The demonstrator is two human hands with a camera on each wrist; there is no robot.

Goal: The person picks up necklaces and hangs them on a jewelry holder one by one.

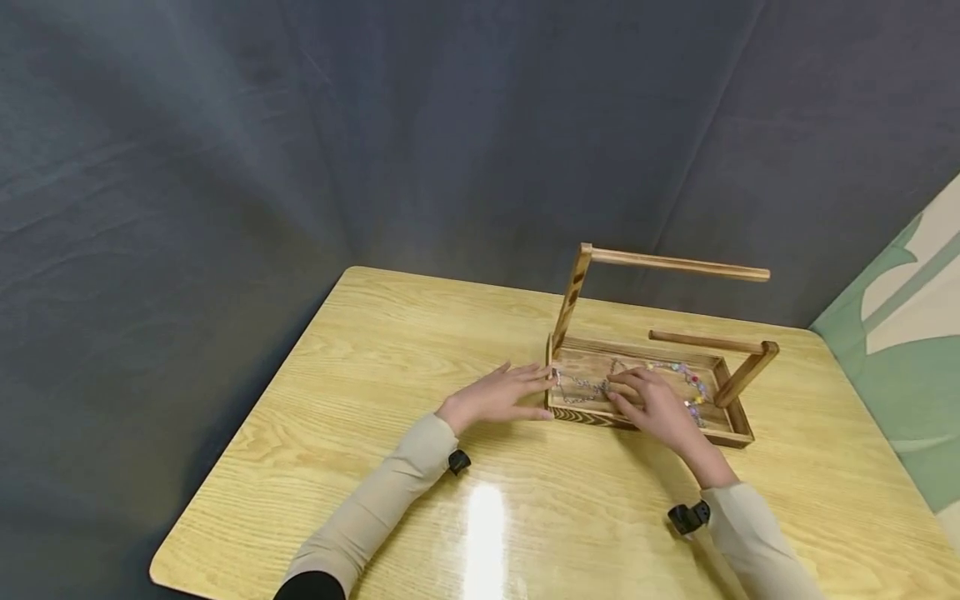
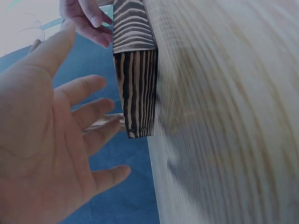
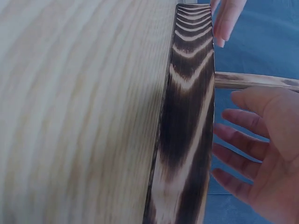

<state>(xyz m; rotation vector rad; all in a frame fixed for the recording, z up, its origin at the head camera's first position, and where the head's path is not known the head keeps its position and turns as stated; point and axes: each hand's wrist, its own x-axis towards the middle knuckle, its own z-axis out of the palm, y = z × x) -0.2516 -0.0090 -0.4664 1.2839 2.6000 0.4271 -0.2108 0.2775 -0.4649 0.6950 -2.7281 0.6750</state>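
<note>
A brown wooden jewelry stand with a shallow tray base (image 1: 592,417) is on the table, its grain dark and striped. Inside the tray lie a thin silver chain (image 1: 577,401) at the left and a string of colorful beads (image 1: 699,387) at the right. My left hand (image 1: 498,396) is at the tray's left end, fingers spread and nearly straight, holding nothing. My right hand (image 1: 660,408) reaches over the front rim, fingertips down by the chain. Its fingers are loosely bent with the thumb apart; whether they touch the chain is hidden behind the rim in the right wrist view.
From the stand's left post (image 1: 572,300) a high bar (image 1: 675,264) runs rightward. A lower bar (image 1: 701,341) extends leftward from the short right post (image 1: 746,375), behind my right hand. Dark cloth (image 1: 465,150) hangs behind the wooden table (image 1: 390,358).
</note>
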